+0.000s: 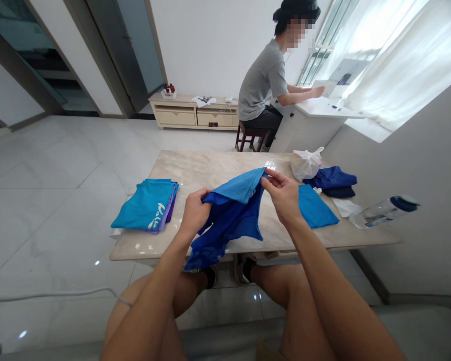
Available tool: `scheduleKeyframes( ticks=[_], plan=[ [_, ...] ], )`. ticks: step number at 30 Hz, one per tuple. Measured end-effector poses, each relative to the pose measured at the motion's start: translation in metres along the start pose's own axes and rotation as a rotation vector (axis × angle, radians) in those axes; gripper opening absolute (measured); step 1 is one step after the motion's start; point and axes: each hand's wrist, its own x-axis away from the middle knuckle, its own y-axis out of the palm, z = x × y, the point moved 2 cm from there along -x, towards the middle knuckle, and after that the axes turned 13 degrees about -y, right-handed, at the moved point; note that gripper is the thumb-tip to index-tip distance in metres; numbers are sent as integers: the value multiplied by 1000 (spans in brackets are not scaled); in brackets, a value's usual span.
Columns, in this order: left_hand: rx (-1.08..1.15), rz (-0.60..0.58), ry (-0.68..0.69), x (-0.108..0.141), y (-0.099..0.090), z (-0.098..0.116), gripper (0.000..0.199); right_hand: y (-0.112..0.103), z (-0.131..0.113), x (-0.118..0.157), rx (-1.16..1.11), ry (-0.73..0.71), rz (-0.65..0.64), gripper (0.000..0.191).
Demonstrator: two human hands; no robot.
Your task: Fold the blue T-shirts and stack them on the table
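- The blue cloth (244, 215) hung between the two hands, over the near middle of the table (195, 163); neither hand was clearly nearer, since each met it at one end of its upper edge.
- That upper edge, the cloth's held line, sloped from the left hand (196, 213), at near left, to the right hand (283, 198), at far right. A paler blue flap lay uppermost along it.
- The darker part hung loosely below, trailing towards the near left, where its lowest tip appeared beyond the table's near edge.
- The left hand's thumb and fingers were closed on the left end of the upper edge; the fingers beneath the cloth were hidden.
- The right hand pinched the far right corner between thumb and forefinger, the gap between them being only the cloth's thickness. How firmly either hand gripped could not be told.
- To the left, apart from the held cloth, lay a stack of folded cloths (145, 200), turquoise uppermost with purple edges beneath.
- To the right, partly behind the right hand, a flat turquoise cloth (317, 206) lay on the table. Farther right stood a white plastic bag (306, 164), with a dark blue bundle (332, 178) beside it.
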Motion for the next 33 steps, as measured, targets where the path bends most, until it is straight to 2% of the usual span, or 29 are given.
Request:
scheduleKeyframes(
  ticks=[2, 4, 5, 7, 9, 11, 15, 18, 20, 22, 26, 29, 33],
  plan=[
    [117, 76, -11, 0, -6, 0, 17, 3, 2, 1, 14, -20, -67, 59],
    [215, 187, -26, 0, -12, 0, 23, 8, 1, 4, 39, -45, -169, 68],
    [251, 244, -39, 0, -14, 0, 30, 10, 0, 6, 63, -51, -229, 67],
    [300, 328, -66, 0, -18, -1, 39, 14, -1, 10, 153, -46, -365, 52],
    [346, 360, -85, -1, -21, -3, 44, 15, 0, 13, 288, -48, -507, 31],
    [384, 362, -100, -2, -23, -5, 51, 15, 5, 15, 431, -54, -656, 20],
    [410, 393, -99, -4, -30, -12, 58, 15, 26, 19, 639, -25, -952, 21],
    [419, 436, -124, -7, -38, -19, 62, 12, 40, 20, 635, 29, -1057, 19],
    [438, 471, -143, -8, -45, -22, 62, 7, 42, 18, 515, 72, -1032, 20],
    [483, 508, -149, -10, -53, -24, 60, 2, 40, 15, 336, 141, -958, 34],
    [562, 597, -172, -14, -66, -27, 52, -3, 32, 9, 54, 303, -704, 63],
    [577, 644, -167, -15, -70, -29, 43, -2, 25, 3, 64, 234, -469, 68],
    [529, 614, -75, -15, -69, -29, 41, -4, 18, -4, 140, 75, -238, 64]
  ],
)
